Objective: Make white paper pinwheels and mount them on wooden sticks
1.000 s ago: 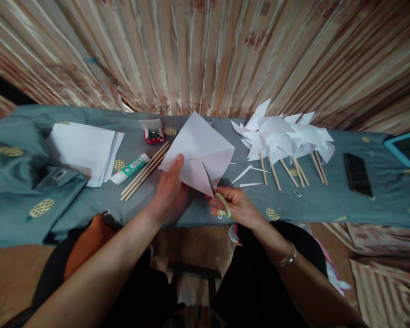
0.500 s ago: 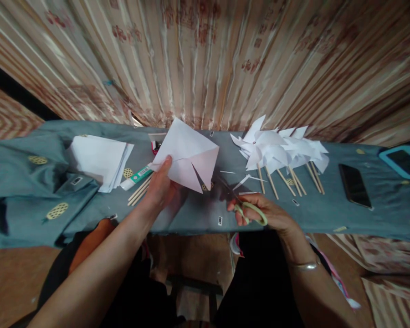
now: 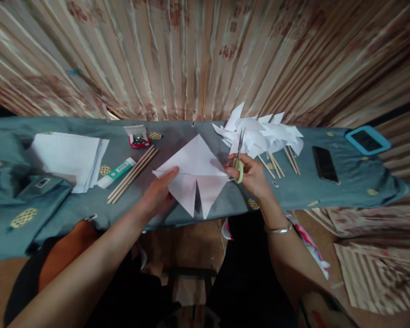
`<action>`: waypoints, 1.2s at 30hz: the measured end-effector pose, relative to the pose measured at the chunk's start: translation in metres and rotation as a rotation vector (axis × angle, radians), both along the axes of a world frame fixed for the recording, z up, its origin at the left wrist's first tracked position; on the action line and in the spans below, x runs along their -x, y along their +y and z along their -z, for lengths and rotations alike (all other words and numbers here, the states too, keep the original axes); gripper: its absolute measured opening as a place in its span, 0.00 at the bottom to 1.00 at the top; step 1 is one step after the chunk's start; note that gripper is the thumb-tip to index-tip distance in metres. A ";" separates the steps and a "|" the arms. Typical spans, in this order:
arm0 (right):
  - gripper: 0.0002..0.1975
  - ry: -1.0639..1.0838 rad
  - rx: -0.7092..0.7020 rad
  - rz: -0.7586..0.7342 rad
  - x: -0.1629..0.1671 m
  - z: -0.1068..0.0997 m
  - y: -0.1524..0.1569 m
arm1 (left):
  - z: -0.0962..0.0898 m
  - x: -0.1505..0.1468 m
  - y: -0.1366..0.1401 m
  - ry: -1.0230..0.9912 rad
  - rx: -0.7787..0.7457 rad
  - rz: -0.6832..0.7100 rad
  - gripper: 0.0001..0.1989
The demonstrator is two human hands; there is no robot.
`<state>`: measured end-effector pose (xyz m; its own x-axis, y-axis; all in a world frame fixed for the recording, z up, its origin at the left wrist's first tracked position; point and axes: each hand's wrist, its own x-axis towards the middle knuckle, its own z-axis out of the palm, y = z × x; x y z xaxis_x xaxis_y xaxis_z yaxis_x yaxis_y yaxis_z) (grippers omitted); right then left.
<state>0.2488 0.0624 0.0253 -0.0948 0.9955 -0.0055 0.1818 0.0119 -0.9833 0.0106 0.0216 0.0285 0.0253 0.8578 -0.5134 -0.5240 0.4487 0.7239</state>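
Note:
A square sheet of white paper (image 3: 198, 159) is held up over the table, one corner pointing away from me. Slits run in from its left corner and from its near corner, where the gap stands wide. My left hand (image 3: 159, 191) pinches the sheet at its lower left, thumb on top. In my right hand (image 3: 249, 175) is a pair of scissors (image 3: 239, 157) with pale green handles, blades pointing up and away from the sheet. The right fingertips are at the sheet's right corner; whether they grip it I cannot tell.
White paper pinwheels (image 3: 259, 134) on sticks lie at the back right, beside a phone (image 3: 324, 164) and a blue-framed device (image 3: 368, 139). On the left are stacked paper (image 3: 66, 157), a glue tube (image 3: 116, 173), wooden sticks (image 3: 133, 175) and a red box of pins (image 3: 138, 140).
My right hand has come up to the sheet's right corner, and the scissors have turned to point upward. The sheet has rotated, its slit corner now facing me. The view has shifted right.

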 end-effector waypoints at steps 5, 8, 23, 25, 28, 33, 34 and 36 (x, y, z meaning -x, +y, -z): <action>0.26 -0.073 0.013 -0.062 -0.001 -0.002 -0.003 | 0.006 -0.001 -0.005 0.050 -0.020 0.068 0.07; 0.25 -0.072 0.078 -0.137 0.000 -0.004 -0.004 | 0.007 -0.003 -0.006 0.120 0.031 0.094 0.07; 0.22 0.308 0.041 0.125 0.021 -0.001 0.008 | -0.003 0.010 0.008 -0.199 -0.241 0.213 0.33; 0.23 0.326 0.011 0.170 0.027 0.001 0.012 | 0.002 0.006 0.007 -0.182 -0.259 0.222 0.27; 0.24 0.330 -0.009 0.165 0.039 0.006 0.014 | 0.010 -0.006 0.003 -0.118 -0.258 0.246 0.20; 0.25 0.334 -0.008 0.116 0.061 0.015 0.009 | 0.008 -0.018 0.004 0.002 -0.238 0.094 0.11; 0.26 0.346 0.002 0.107 0.064 0.017 0.008 | 0.006 -0.017 0.006 0.024 -0.230 0.048 0.11; 0.26 0.378 0.032 0.087 0.069 0.018 0.007 | 0.004 -0.015 0.008 0.059 -0.229 -0.024 0.13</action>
